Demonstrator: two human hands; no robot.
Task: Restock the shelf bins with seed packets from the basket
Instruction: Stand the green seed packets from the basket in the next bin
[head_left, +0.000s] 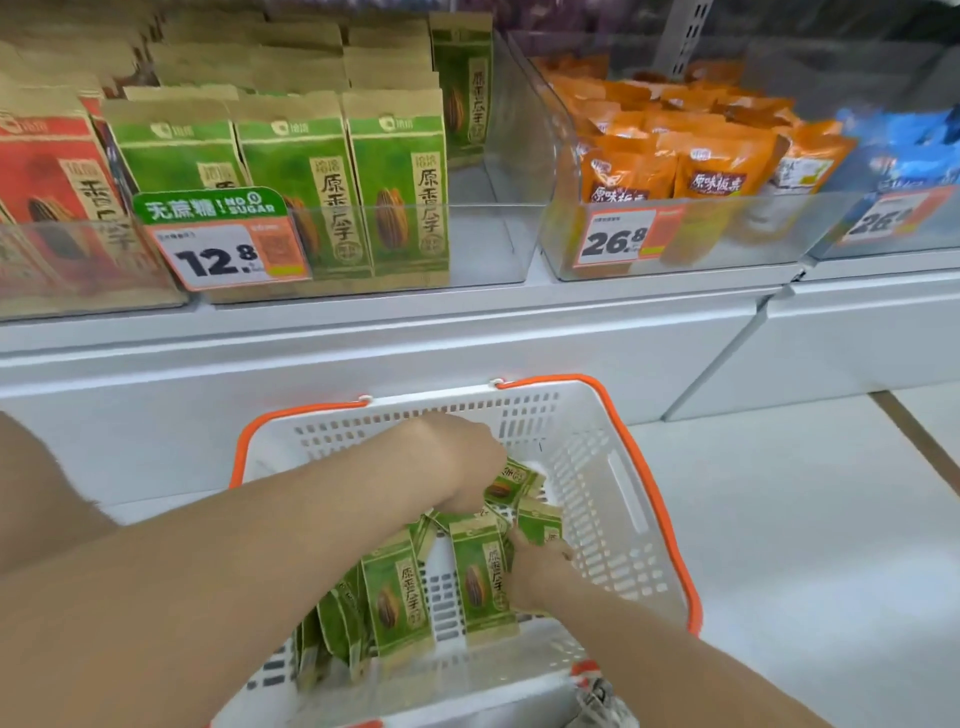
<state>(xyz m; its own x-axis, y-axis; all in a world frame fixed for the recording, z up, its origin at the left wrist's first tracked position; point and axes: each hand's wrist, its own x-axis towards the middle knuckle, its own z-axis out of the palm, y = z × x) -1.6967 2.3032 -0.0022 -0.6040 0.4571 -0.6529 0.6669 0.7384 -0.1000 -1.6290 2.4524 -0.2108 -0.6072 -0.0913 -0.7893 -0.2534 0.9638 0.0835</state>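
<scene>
Reaching into the basket (597, 467), both hands sit among the green packets (395, 587). Knuckles-up at the far side, the left hand (462, 460) covers its own fingers, so I cannot tell whether it grips anything. Nearer the body, the right hand (540, 569) curls its fingers round the edge of a packet (483, 577) that leans just at its 9 o'clock. Long axes in the loose pile run roughly 12 to 6. From both hands the matching green bin (483, 239) lies well apart at 11 o'clock, up on the shelf, with a bare gap at its right side. For the lift there, the right hand looks readier.
</scene>
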